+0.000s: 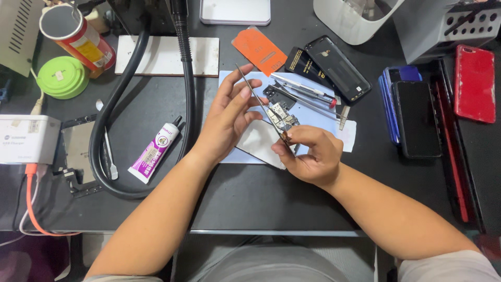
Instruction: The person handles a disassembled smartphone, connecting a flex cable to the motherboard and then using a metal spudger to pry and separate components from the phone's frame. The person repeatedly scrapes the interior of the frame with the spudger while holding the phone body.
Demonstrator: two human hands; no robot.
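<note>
A single head-worn camera looks steeply down from close above the dark workbench [261, 198], facing away from the wearer, whose forearms enter from the bottom edge and whose lap shows below the bench's near edge.

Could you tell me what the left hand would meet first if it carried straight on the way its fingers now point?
The left hand points up and to the right. Its fingertips already touch the thin metal tweezers; past those, the first thing would probably be the orange card, though height above the table is hard to judge.
</note>
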